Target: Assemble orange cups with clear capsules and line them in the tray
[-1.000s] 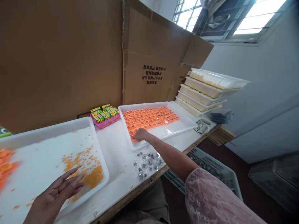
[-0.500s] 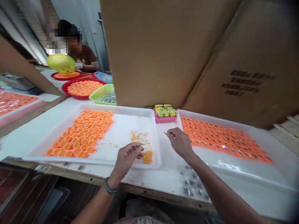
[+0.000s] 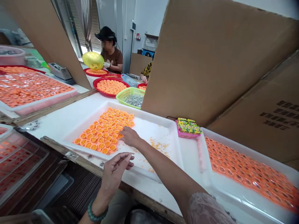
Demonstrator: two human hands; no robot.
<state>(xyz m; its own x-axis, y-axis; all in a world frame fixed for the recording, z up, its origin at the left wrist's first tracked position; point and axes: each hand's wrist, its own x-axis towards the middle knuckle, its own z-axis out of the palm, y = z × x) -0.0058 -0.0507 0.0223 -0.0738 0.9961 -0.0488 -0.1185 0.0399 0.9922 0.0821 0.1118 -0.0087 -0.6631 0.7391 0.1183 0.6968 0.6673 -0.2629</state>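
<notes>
A shallow white tray [image 3: 161,119] holds rows of small orange cups [image 3: 100,135] filled with yellow-orange bits. My right hand [image 3: 129,137] reaches across it to the right edge of the cups. Its fingers close on an orange cup there, mostly hidden by the hand. Nearer to me, my left hand [image 3: 118,168] hovers over the tray's front rim, palm turned inward. Its fingers are loosely curled, the thumb close to the index finger, and nothing shows in them. Loose orange bits [image 3: 158,144] lie scattered over the tray's right part.
Right of the tray are a pink basket [image 3: 189,135] of small yellow-green packets and another tray of clear-covered orange cups [image 3: 247,168]. Cardboard [image 3: 210,62] stands behind. Farther back are a red tray [image 3: 99,88], a green basket [image 3: 123,96] and a co-worker [image 3: 114,57] holding a yellow basket.
My view has swung left. My right hand has gone from the covered cups in the right tray, past the gap, to the filled cups. My left hand stays over the left tray's front.
</notes>
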